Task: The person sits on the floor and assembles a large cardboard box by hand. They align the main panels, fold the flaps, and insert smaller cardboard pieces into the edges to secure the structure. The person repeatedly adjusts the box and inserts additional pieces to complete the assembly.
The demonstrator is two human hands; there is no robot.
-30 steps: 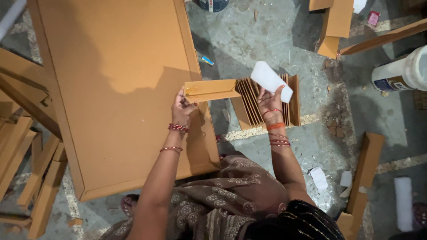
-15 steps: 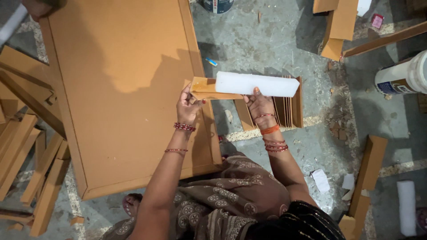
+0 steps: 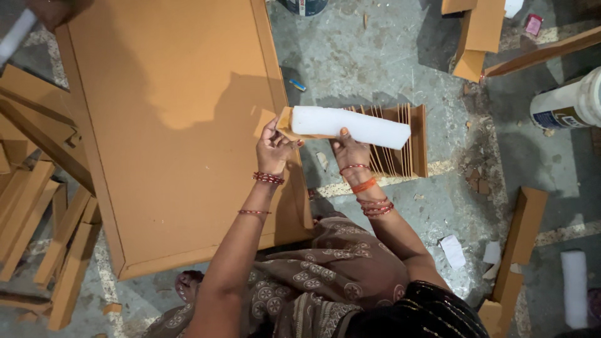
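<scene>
Head view shows your right hand (image 3: 350,150) gripping a long white foam block (image 3: 350,127), which now lies flat and lengthwise across your front; a second ago it stood tilted and end-on over the stack of cardboard strips (image 3: 400,141). Your left hand (image 3: 272,149) is closed on the end of a folded cardboard piece (image 3: 285,123), and the block's left end sits against that piece, so the two parts have come together and are being lined up. Both are held in the air, just off the right edge of the large brown board (image 3: 175,125) and above the stack, which stands on the concrete floor (image 3: 375,56). Loose cardboard lengths (image 3: 50,244) lie past the board's left edge, a white tub (image 3: 573,100) rests near the floor's right side, and another foam piece (image 3: 574,288) lies towards the lower right corner.
</scene>
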